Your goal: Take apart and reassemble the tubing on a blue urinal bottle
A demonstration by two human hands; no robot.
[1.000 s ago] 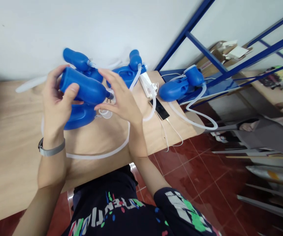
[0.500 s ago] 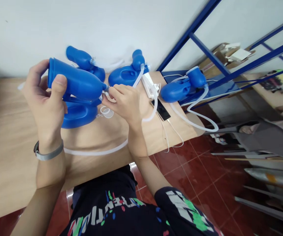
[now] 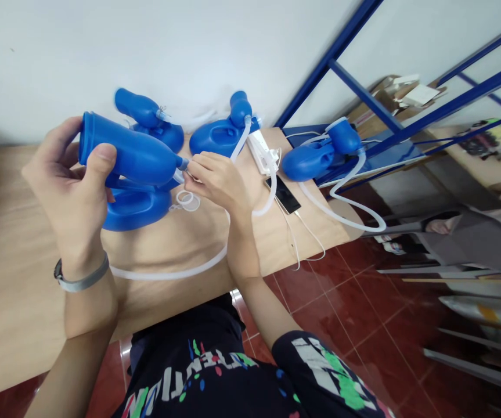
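My left hand (image 3: pixel 65 180) is wrapped round a blue plastic funnel-shaped cup (image 3: pixel 132 152), held tilted above the table with its wide mouth to the left. The fingers of my right hand (image 3: pixel 217 183) pinch at the clear tube (image 3: pixel 183 164) on the cup's narrow tip; the exact grip is partly hidden by the fingers. Below the cup lies a blue bottle (image 3: pixel 137 208) with a hollow handle. Beside it is a translucent ring and cap (image 3: pixel 188 200). A long white hose (image 3: pixel 176 273) curves along the table's front.
Several more blue bottles with cups stand at the back, including one by the wall (image 3: pixel 215 136) and one at the right (image 3: pixel 306 161). A white power strip (image 3: pixel 262 151) and a phone (image 3: pixel 285 194) with cable lie at the right. A blue metal frame (image 3: pixel 363 98) rises behind.
My left hand and the cup have shifted slightly left and down. My right hand stays at the narrow tip, a little farther left.
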